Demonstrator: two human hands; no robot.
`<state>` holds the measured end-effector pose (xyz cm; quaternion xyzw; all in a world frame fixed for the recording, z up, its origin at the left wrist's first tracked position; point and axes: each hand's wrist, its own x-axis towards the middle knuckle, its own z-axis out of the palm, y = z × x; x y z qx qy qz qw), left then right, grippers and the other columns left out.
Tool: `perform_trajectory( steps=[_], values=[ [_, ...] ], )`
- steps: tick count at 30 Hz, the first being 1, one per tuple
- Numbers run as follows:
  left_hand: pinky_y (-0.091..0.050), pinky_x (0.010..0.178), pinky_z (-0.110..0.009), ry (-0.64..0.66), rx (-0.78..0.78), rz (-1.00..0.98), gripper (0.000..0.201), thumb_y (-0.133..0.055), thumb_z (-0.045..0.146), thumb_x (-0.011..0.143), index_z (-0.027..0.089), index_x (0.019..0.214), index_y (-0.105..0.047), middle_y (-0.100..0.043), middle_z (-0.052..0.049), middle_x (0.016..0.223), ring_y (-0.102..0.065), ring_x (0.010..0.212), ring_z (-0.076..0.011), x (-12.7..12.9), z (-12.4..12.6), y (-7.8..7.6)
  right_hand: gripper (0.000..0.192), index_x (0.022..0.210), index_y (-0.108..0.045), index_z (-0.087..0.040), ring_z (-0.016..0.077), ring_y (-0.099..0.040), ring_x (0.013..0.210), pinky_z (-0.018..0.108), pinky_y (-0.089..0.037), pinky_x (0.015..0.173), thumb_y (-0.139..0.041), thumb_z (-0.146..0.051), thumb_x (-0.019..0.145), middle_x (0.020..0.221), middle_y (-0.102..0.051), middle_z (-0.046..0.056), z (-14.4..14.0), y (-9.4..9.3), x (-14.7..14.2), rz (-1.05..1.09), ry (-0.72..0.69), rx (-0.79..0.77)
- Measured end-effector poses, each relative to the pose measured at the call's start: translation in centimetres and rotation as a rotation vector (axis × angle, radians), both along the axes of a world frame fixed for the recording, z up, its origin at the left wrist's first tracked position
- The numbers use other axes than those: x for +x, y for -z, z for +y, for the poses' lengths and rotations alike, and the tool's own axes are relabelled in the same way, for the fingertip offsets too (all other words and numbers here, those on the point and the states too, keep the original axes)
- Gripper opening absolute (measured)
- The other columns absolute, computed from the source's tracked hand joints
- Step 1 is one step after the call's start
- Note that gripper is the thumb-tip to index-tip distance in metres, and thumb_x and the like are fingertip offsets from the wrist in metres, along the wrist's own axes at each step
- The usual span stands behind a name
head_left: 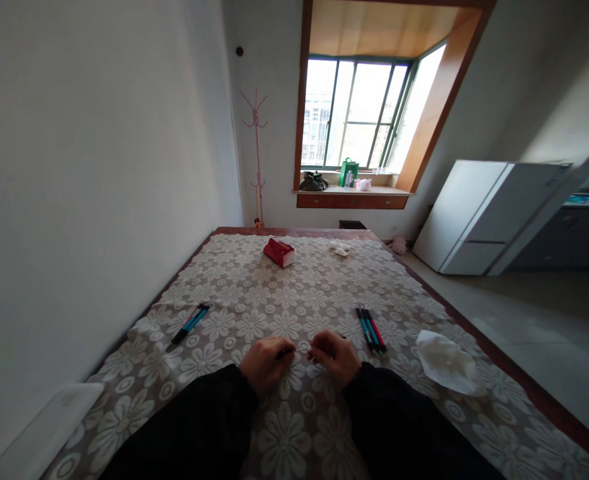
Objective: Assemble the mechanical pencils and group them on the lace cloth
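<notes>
My left hand [268, 363] is closed just above the flowered tablecloth [284, 433], fingertips pinched together. Something small and dark shows between its fingers, too little to name. Facing it across a narrow gap, my right hand [335, 359] is also closed in a pinch. A pale speck is at its fingertips and a small dark tip pokes out behind the knuckles; the kind of thing cannot be made out. Right of this hand lie several pens [371, 330], blue and red with black ends, side by side. More blue and black pens [188, 325] lie to the left.
A red tissue pack [278, 253] and a crumpled tissue [341, 250] lie at the table's far end. At right is a spread white tissue [449, 362]. A white box-like object [49, 427] sits at the left edge by the wall. A white fridge [484, 217] stands beyond.
</notes>
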<state>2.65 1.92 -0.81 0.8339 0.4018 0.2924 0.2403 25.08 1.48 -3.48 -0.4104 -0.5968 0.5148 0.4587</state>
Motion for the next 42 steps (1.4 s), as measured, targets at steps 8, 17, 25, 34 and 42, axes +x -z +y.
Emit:
perform_trajectory(
  steps=[8, 17, 25, 34, 42],
  values=[
    [-0.051, 0.081, -0.027, -0.011, 0.006, -0.001, 0.014, -0.057, 0.026, 0.093, 0.024, 0.099, -0.069, -0.072, -0.002, 0.094, -0.067, 0.088, -0.0171, -0.1, 0.1, 0.1, 0.034, 0.085, -0.056, -0.02, 0.0176, -0.068, 0.066, 0.031, -0.055, 0.063, -0.068, -0.052, 0.081, 0.072, -0.07, 0.003, -0.4, -0.1, -0.3, 0.038, 0.041, 0.041],
    [-0.05, 0.081, -0.027, -0.006, 0.017, 0.029, 0.013, -0.058, 0.022, 0.092, 0.024, 0.098, -0.069, -0.072, -0.001, 0.092, -0.067, 0.089, -0.0174, 0.0, -0.1, -0.3, 0.022, 0.081, -0.054, -0.021, 0.0155, -0.063, 0.062, 0.029, -0.052, 0.06, -0.066, -0.039, 0.08, 0.068, -0.064, 0.0, -0.8, -1.6, -0.1, -0.065, 0.085, 0.099],
    [-0.051, 0.083, -0.029, -0.012, 0.004, 0.036, 0.014, -0.056, 0.022, 0.093, 0.023, 0.1, -0.069, -0.074, -0.002, 0.097, -0.068, 0.093, -0.0184, 0.0, -0.1, -0.3, 0.016, 0.082, -0.055, -0.021, 0.0171, -0.067, 0.063, 0.03, -0.054, 0.062, -0.063, -0.034, 0.081, 0.069, -0.067, 0.002, -0.9, -1.6, -0.2, -0.097, 0.1, 0.107],
    [-0.051, 0.09, -0.029, 0.021, 0.012, 0.043, 0.017, -0.052, 0.022, 0.096, 0.023, 0.104, -0.067, -0.073, -0.001, 0.103, -0.067, 0.097, -0.017, -0.1, 0.2, 0.3, 0.009, 0.084, -0.056, -0.021, 0.0164, -0.07, 0.065, 0.028, -0.056, 0.064, -0.059, -0.03, 0.086, 0.072, -0.07, 0.002, -0.8, -1.1, -0.3, -0.2, 0.085, 0.221],
    [-0.05, 0.091, -0.037, 0.128, 0.177, 0.364, 0.045, -0.048, 0.003, 0.086, 0.022, 0.126, -0.051, -0.065, -0.006, 0.11, -0.06, 0.101, -0.0217, 0.3, -0.6, 0.1, 0.01, 0.078, -0.055, -0.022, 0.0157, -0.067, 0.065, 0.025, -0.049, 0.062, -0.052, -0.02, 0.087, 0.073, -0.069, 0.003, -1.5, -1.1, -0.5, -0.579, 0.102, 0.577]
  ],
)
